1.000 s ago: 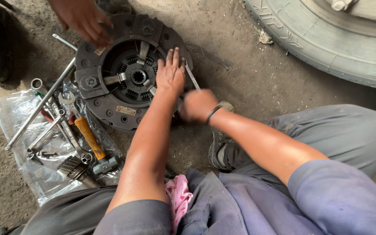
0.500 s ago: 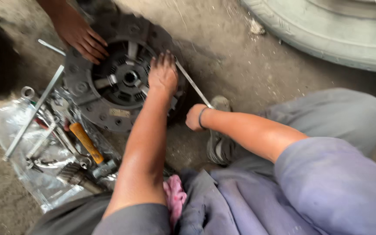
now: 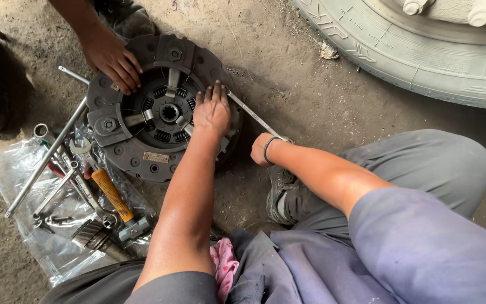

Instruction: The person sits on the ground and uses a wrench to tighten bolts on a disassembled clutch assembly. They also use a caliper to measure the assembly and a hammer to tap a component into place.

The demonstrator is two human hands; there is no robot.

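Observation:
A round dark clutch pressure plate [image 3: 142, 152] lies flat on the dirt ground. My left hand [image 3: 212, 110] presses palm down on its right rim, fingers spread. My right hand [image 3: 261, 151] is closed around the near end of a long steel wrench [image 3: 248, 112], whose far end meets the plate's right edge by my left fingertips. Another person's hand [image 3: 111, 56] rests on the plate's upper left rim.
Loose tools lie on a clear plastic sheet [image 3: 12, 169] at the left: several spanners, a long steel bar [image 3: 46, 160], an orange-handled hammer [image 3: 113, 200], a splined shaft [image 3: 94, 236]. A large tyre [image 3: 412, 50] fills the upper right. A pink rag [image 3: 224, 264] sits by my knees.
My right hand has swung the wrench handle down and to the right, away from the plate. My left hand stays pressed on the rim. The other person's hand stays at the plate's upper left.

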